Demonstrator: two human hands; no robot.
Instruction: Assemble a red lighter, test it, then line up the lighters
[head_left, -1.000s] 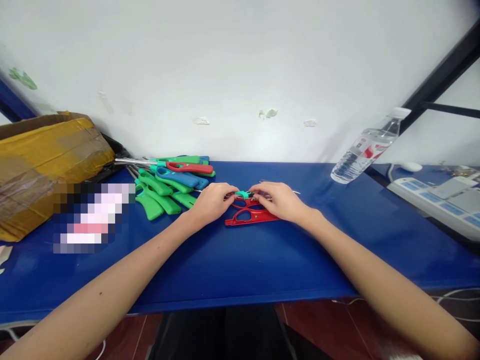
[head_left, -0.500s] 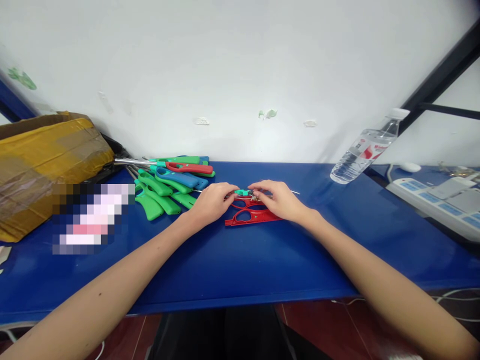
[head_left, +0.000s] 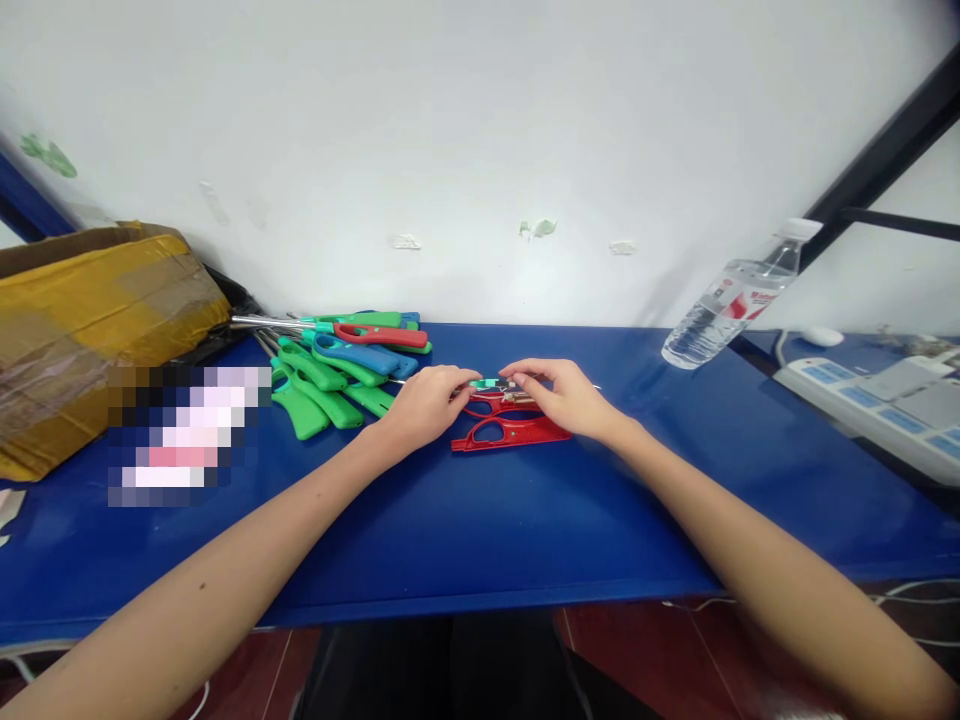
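A red lighter casing half (head_left: pixel 501 405) lies open near the middle of the blue table, with a green piece (head_left: pixel 487 384) and small metal inner parts by it. My left hand (head_left: pixel 431 405) is closed, thumb and fingers pinching its left end at the green piece. My right hand (head_left: pixel 566 395) is bent over the other end, fingertips pressed at a small dark part; the fingers partly hide what they touch. Another red casing half (head_left: pixel 510 433) rests just in front, apart from my left hand. A thin metal end sticks out beyond my right hand.
Several green, blue and red long-necked lighters (head_left: pixel 322 380) are piled at the left. Behind them stands a taped cardboard box (head_left: pixel 97 330). A water bottle (head_left: pixel 731 300) appears tilted at the right, near a white power strip (head_left: pixel 877 400) on the blue table (head_left: pixel 480 530).
My right fingers have shifted slightly at the lighter, and more of the metal inner parts now shows beneath them. My left hand keeps its hold.
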